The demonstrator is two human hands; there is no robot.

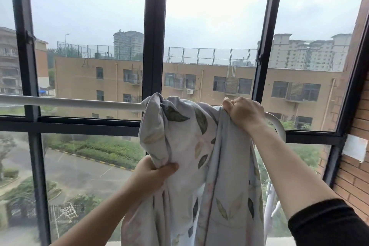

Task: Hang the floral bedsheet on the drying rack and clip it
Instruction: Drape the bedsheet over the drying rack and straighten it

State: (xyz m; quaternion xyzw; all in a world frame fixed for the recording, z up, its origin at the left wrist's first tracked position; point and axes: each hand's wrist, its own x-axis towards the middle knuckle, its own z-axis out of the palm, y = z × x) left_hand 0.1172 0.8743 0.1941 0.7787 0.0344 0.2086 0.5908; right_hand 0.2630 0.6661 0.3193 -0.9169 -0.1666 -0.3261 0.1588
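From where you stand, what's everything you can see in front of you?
floral bedsheet: one, pale blue-grey with green leaves, bunched over the rail's right end
drying rack rail: one, white, horizontal before the window
window frame: one, dark, behind the rail
brick wall: one, reddish, right edge
buildings: several, tan and grey, outside
sleeve: one, black, right forearm
left hand: grips the sheet lower down
right hand: grips the sheet at the rail
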